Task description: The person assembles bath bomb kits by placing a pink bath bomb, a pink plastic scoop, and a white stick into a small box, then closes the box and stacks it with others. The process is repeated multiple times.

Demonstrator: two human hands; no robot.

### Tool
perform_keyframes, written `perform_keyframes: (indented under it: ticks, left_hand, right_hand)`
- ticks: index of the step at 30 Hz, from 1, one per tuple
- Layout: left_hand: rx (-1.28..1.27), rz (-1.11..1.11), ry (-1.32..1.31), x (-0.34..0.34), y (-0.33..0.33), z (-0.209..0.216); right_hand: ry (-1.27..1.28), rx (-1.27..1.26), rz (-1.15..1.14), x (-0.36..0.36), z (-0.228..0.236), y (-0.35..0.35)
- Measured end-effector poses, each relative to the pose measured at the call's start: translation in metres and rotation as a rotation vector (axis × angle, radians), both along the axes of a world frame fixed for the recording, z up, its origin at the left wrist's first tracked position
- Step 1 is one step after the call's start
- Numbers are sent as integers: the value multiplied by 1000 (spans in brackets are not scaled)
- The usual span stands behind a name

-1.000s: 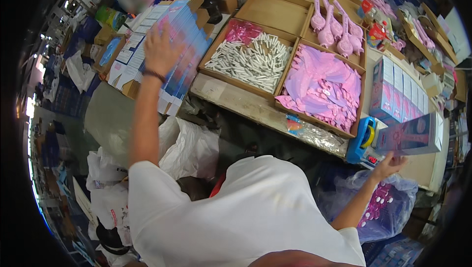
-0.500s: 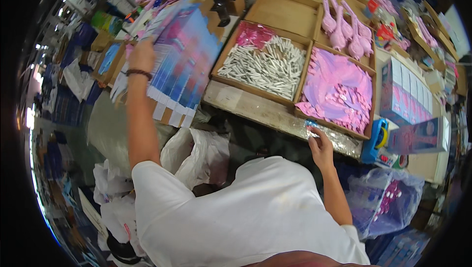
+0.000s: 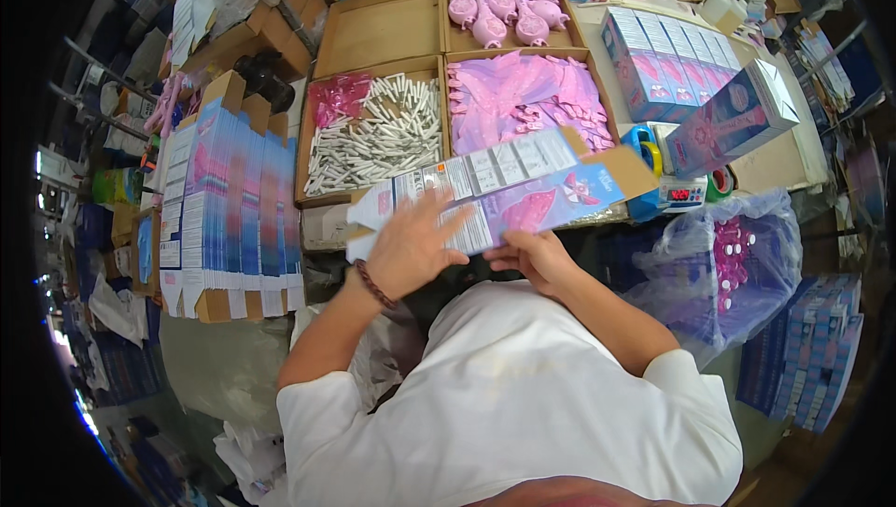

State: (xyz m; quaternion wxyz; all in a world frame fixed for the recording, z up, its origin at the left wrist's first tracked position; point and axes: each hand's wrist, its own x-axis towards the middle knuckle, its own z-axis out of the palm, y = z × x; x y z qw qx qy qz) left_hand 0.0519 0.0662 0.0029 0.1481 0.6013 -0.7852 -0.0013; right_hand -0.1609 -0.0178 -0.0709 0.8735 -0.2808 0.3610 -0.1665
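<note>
Cardboard carton blank (image 3: 551,208), flat and printed pale blue, pink and white, slants across in front of both hands. The right hand (image 3: 534,259) pinches its near edge between thumb and curled fingers. The left hand (image 3: 418,241) is spread wide, palm down over the blank's left end, with nothing gripped; whether it touches the print I cannot tell. A dark beaded bracelet (image 3: 375,285) circles that wrist.

Right of the right hand, a clear plastic bag (image 3: 686,306) contains shiny magenta pieces (image 3: 730,260). Left of the left hand stands a tight stack of flat blue-and-pink cartons (image 3: 238,199). Farther out from the right hand sits a blue tape dispenser (image 3: 637,138), with an upright blue-and-pink box (image 3: 728,120) just beyond it.

Straight past the hands, shallow brown cardboard trays hold short white sticks (image 3: 383,138) and glittery pink-lilac pieces (image 3: 523,92); behind these lie pink long-handled wands with round heads (image 3: 509,8).
</note>
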Motion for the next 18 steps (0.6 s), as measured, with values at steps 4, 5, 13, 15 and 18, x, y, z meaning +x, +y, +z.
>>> perform_keyframes:
  ticks: [4, 5, 13, 15, 18]
  left_hand:
    - [136, 128, 296, 30, -46, 32]
    - [288, 129, 428, 30, -56, 38]
    - [450, 26, 87, -13, -87, -58]
    - [471, 40, 33, -19, -92, -83]
    - [499, 21, 39, -20, -95, -87]
  right_hand:
    - [-18, -130, 198, -41, -8, -7]
    - [18, -171, 219, -43, -10, -11]
    - [727, -898, -100, -83, -91, -23]
    - [847, -1224, -191, -81, -108, -22]
    - [737, -1274, -269, -73, -112, -25]
